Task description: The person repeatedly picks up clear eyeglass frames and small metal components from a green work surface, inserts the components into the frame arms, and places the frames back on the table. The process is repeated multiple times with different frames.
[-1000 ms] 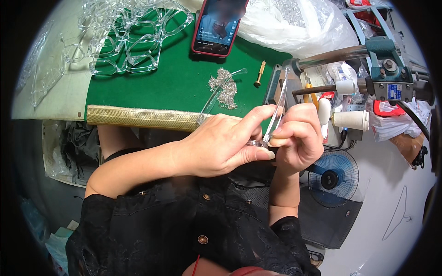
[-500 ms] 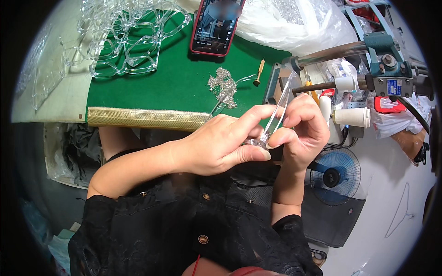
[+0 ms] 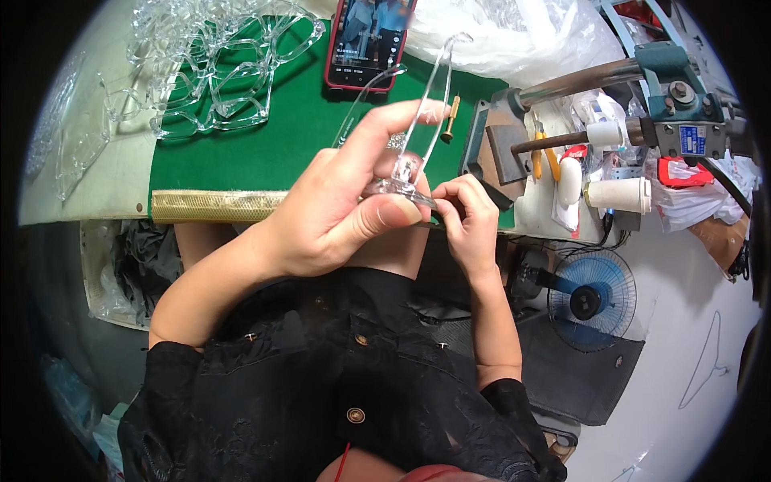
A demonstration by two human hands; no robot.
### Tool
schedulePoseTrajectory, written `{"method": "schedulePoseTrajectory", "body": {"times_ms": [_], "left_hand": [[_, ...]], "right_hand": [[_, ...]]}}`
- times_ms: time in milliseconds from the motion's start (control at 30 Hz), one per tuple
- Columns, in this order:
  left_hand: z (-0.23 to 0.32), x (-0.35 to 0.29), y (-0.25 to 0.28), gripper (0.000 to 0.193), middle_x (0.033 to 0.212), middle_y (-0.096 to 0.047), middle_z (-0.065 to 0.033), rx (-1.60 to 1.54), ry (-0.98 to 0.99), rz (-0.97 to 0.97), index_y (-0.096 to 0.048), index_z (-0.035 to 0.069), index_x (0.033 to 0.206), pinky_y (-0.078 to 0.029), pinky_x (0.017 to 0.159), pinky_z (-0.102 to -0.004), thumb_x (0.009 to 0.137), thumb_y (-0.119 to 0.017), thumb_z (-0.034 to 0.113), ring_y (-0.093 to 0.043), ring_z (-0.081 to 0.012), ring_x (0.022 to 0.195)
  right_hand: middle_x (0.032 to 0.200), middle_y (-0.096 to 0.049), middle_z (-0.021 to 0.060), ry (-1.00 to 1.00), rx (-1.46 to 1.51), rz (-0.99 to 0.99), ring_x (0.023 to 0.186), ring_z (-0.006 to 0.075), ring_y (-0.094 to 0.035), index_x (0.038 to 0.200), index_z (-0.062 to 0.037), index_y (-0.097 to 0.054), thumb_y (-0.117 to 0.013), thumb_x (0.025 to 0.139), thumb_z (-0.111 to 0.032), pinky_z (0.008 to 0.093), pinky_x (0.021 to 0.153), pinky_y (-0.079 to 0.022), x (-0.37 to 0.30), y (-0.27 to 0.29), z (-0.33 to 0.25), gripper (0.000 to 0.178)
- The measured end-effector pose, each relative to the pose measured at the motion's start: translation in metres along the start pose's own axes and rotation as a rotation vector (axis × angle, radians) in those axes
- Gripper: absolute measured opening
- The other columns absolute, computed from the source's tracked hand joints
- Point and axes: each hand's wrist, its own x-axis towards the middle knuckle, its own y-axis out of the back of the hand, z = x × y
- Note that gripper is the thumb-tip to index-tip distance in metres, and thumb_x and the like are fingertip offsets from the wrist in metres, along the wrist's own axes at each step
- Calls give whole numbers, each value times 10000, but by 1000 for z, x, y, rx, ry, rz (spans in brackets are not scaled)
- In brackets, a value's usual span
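A pair of clear plastic eyeglasses [image 3: 391,186] is held up over the near edge of the green mat [image 3: 233,165]. My left hand [image 3: 321,213] is closed on the frame front, thumb on the near side. The glasses' two temples point away from me, above the mat. At the frame's right end, the fingertips of my right hand [image 3: 472,221] are pinched together on the frame. Past my left fingers shows a bit of a pile of tiny silvery screws [image 3: 396,140], mostly hidden. A small brass screwdriver [image 3: 451,120] lies beyond my right hand.
Several clear eyeglass frames [image 3: 217,96] are heaped at the back left. A red-cased phone [image 3: 369,48] stands at the back beside a white plastic bag [image 3: 514,36]. A hand press [image 3: 675,96], a paper cup [image 3: 618,194] and a fan [image 3: 590,301] are on the right.
The glasses have tilted and shifted left, and both temples now point away from me. My right hand has moved down and left, from near a temple to the frame's right end.
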Motion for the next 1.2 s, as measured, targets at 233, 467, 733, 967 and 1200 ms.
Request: {"method": "schedulePoseTrajectory", "body": {"times_ms": [233,467,733,967,1200], "left_hand": [[-4,-2,-8,897,1074,-570,-149,-18,34,-14,-184,-8,1442,-507,751,-298,869,-555,574,-612,-167,821],[-4,-3,-9,895,935,-599,-125,-27,63,-50,-194,8,1446,-509,763,-300,862,-561,578,-610,-158,824],[-5,-2,-22,897,886,-605,-88,60,154,-157,-206,13,1439,-487,738,-278,856,-533,611,-608,-152,800],[-16,-1,-31,870,949,-653,-131,240,-6,-157,-211,-6,1413,-500,723,-307,879,-465,631,-670,-253,796],[-18,-1,-29,838,940,-665,-119,290,-20,-173,-223,-2,1403,-508,713,-319,887,-454,617,-683,-269,797]], "right_hand": [[745,-518,108,48,-237,-10,711,293,-541,764,-5,-546,-681,755,-15,394,640,-439,-1,-7,-11,136],[792,-521,121,34,-363,-30,767,317,-540,787,-9,-530,-652,785,-27,411,677,-434,3,-10,-15,123],[783,-511,65,289,387,188,714,160,-496,764,-15,-533,-613,849,-100,253,641,-402,23,28,-35,145],[748,-551,39,550,212,240,689,185,-524,731,-66,-598,-728,752,-268,293,614,-411,25,29,-62,241],[719,-567,21,527,177,203,680,186,-524,684,-81,-615,-758,664,-223,300,626,-408,27,33,-64,203]]}}
